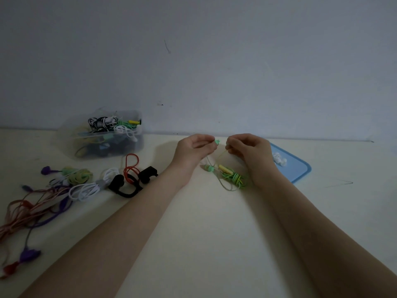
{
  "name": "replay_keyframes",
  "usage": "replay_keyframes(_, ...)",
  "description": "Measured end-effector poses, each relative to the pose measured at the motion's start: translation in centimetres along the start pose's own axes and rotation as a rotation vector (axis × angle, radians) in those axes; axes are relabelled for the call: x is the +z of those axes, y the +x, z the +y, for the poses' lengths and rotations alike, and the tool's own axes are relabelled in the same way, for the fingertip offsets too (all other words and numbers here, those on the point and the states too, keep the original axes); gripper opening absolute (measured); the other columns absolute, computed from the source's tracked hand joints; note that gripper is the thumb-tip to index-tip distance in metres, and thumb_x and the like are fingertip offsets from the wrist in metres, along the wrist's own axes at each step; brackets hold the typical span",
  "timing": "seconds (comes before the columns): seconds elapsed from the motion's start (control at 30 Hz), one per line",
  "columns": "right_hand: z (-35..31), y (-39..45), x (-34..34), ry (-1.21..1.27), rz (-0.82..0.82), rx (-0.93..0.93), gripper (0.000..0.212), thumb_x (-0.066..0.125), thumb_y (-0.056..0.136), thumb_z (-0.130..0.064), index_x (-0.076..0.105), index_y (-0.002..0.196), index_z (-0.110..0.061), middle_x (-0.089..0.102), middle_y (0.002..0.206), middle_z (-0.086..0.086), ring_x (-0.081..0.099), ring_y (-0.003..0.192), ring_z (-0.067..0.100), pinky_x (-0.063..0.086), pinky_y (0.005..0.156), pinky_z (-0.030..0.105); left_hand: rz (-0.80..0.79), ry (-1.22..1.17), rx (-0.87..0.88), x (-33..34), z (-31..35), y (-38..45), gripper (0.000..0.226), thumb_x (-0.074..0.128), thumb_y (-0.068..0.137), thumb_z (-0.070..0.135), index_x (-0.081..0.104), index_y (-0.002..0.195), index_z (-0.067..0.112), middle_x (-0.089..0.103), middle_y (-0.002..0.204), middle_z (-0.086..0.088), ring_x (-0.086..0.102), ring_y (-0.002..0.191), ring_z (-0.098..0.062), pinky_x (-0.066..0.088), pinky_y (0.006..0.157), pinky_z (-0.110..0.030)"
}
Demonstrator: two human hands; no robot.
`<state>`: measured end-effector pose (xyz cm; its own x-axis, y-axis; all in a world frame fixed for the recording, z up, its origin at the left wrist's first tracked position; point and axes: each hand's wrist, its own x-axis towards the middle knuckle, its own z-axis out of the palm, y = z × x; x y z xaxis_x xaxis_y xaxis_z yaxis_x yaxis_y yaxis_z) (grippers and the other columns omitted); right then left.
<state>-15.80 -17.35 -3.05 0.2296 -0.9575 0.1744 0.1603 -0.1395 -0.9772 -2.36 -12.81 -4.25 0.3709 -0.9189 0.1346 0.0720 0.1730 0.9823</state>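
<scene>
Left forearm (137, 216) and right forearm (300, 222) run up from six o'clock to the middle of the counter (193, 244), both wrists raised. There the green earphones (233, 178) lie half coiled just below the hands, with one earbud (217, 142) pinched in the curled fingertips of the left hand (194, 148) and the thin cord (222, 152) pinched by the curled right hand (249, 149). The step looks like freeing the cord, so it seems best to keep it lightly taut between the pinches and ease off one loop at a time, never yanking. A blue lid (300, 171) lies at three o'clock, a clear box (107, 136) at ten and loose cables (53, 196) at nine.
</scene>
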Motion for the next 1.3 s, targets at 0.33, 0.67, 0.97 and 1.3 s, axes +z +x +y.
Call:
replay_keyframes(0.33, 0.19, -0.41, 0.35, 0.168, -0.089, 0.075, 0.015, 0.056, 0.086, 0.007, 0.066, 0.080, -0.001, 0.065, 0.067, 0.008, 0.063, 0.062, 0.011, 0.054, 0.065, 0.015, -0.012, 0.116, 0.073, 0.26, 0.15, -0.67, 0.014, 0.068, 0.080, 0.004, 0.064, 0.082, 0.017, 0.066, 0.082, -0.002, 0.061, 0.078, -0.010, 0.047, 0.073, -0.012)
replay_keyframes(0.67, 0.28, -0.47, 0.49, 0.175, -0.088, 0.068, 0.014, 0.060, 0.083, 0.007, 0.064, 0.072, -0.002, 0.066, 0.059, 0.003, 0.061, 0.061, 0.013, 0.053, 0.064, 0.016, -0.008, 0.132, 0.095, 0.20, 0.08, -0.67, 0.018, 0.068, 0.080, 0.002, 0.063, 0.077, 0.020, 0.064, 0.077, 0.002, 0.059, 0.075, -0.007, 0.045, 0.072, -0.014)
replay_keyframes(0.97, 0.07, -0.63, 0.21, 0.182, -0.125, 0.108, 0.011, 0.060, 0.082, 0.008, 0.065, 0.078, -0.001, 0.067, 0.061, 0.005, 0.061, 0.058, 0.013, 0.053, 0.061, 0.016, -0.008, 0.150, 0.103, 0.06, 0.01, -0.58, 0.016, 0.069, 0.080, 0.005, 0.064, 0.078, 0.019, 0.065, 0.081, 0.001, 0.060, 0.076, -0.005, 0.047, 0.075, -0.017)
replay_keyframes(1.3, -0.05, -0.68, -0.06, 0.195, -0.124, 0.143, 0.009, 0.059, 0.082, 0.009, 0.066, 0.080, 0.003, 0.068, 0.065, 0.007, 0.065, 0.060, 0.011, 0.055, 0.066, 0.016, -0.027, 0.175, 0.187, 0.03, -0.06, -0.72, 0.015, 0.069, 0.078, 0.000, 0.066, 0.078, 0.015, 0.068, 0.079, 0.000, 0.065, 0.075, -0.005, 0.050, 0.076, -0.015)
